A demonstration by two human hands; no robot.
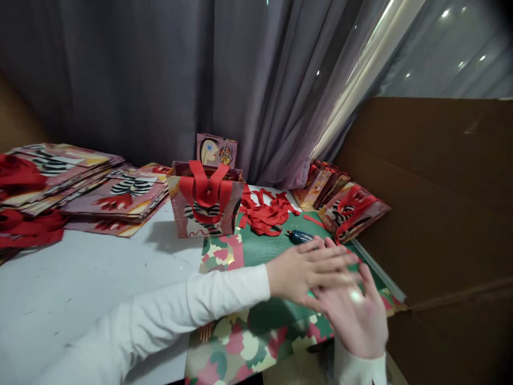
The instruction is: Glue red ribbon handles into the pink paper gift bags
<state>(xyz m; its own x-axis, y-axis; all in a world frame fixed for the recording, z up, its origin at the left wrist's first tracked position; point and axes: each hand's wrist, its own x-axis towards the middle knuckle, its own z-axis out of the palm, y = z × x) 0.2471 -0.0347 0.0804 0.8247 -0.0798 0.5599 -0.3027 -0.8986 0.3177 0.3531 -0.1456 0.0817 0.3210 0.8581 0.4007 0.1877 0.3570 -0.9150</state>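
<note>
My left hand (pixel 306 270) reaches across from the left, palm down with its fingers stretched out. It lies over the fingers of my right hand (pixel 356 321), which is turned palm up. Some fingertips of both hands are blurred or hidden where they overlap, and I see nothing held in either. Just behind them a dark blue glue gun (pixel 300 237) lies on the green mat (pixel 260 251). Beyond it is a heap of red ribbon pieces (pixel 268 211). To the left stands an upright paper gift bag (pixel 206 206) with red ribbon handles and a bow.
Flat printed bags (pixel 120 192) are stacked at the left, with red ribbons (pixel 32 227) beside them. More bags (pixel 320 184) stand at the back right, one leaning bag (pixel 352 208) among them. Cardboard (pixel 441 214) walls the right side; a grey curtain (pixel 160 80) hangs behind.
</note>
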